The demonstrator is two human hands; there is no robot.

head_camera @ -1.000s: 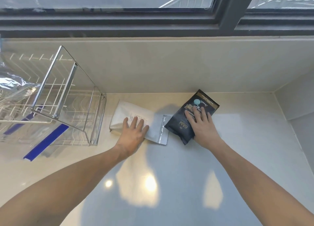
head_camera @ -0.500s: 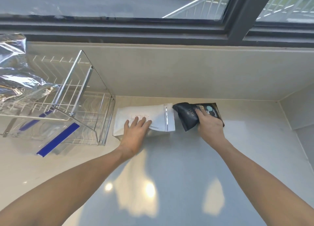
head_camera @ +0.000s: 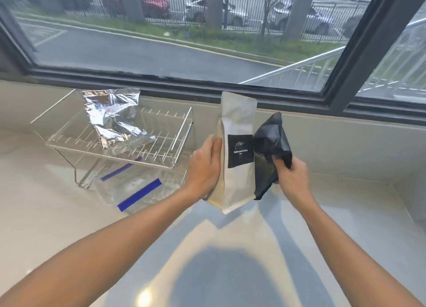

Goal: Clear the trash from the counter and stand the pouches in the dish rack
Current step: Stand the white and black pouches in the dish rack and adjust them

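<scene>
My left hand (head_camera: 204, 166) grips a white pouch (head_camera: 238, 126) with a black label, held upright above the counter (head_camera: 230, 249). Right beside it, my right hand (head_camera: 291, 176) clutches a crumpled black pouch (head_camera: 269, 150), also lifted off the counter. The two pouches touch side by side. To the left stands a wire dish rack (head_camera: 115, 143) with a shiny silver pouch (head_camera: 113, 115) leaning in its upper tier.
Clear zip bags with blue strips (head_camera: 138, 194) lie under and in front of the rack. A low backsplash wall (head_camera: 334, 140) and a dark window frame run behind. The counter ends at a side wall on the right (head_camera: 415, 198).
Both pouches were lying on the counter under my hands; now each hand has lifted its pouch upright. The view has tilted up toward the window.
</scene>
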